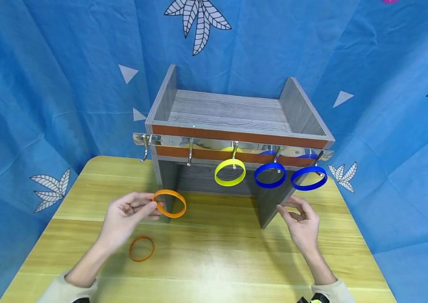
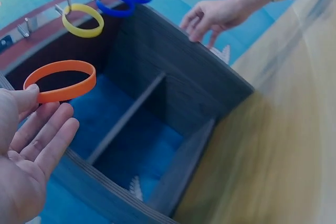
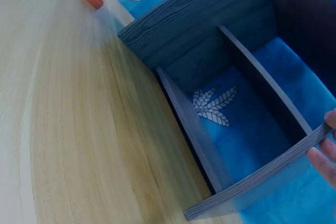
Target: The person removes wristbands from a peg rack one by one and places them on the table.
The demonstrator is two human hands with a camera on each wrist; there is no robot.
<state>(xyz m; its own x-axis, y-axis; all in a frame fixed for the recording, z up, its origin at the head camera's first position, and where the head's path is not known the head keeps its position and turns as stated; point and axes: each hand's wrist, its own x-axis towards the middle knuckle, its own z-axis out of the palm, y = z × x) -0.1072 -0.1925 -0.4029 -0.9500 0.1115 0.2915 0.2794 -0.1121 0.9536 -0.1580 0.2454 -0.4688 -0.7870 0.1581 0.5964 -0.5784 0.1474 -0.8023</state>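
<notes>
While left grip (image 1: 127, 215) pinches orange band (image 2: 71, 92), right grip (image 1: 304, 225) holds shelf edge (image 3: 262, 171).

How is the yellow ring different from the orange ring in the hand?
The yellow ring hangs on a metal hook, while the orange ring is pinched by the left hand. In the head view, the yellow ring sits higher up, and the orange ring is lower and farther left. Both are round bands with a big hole.
</notes>
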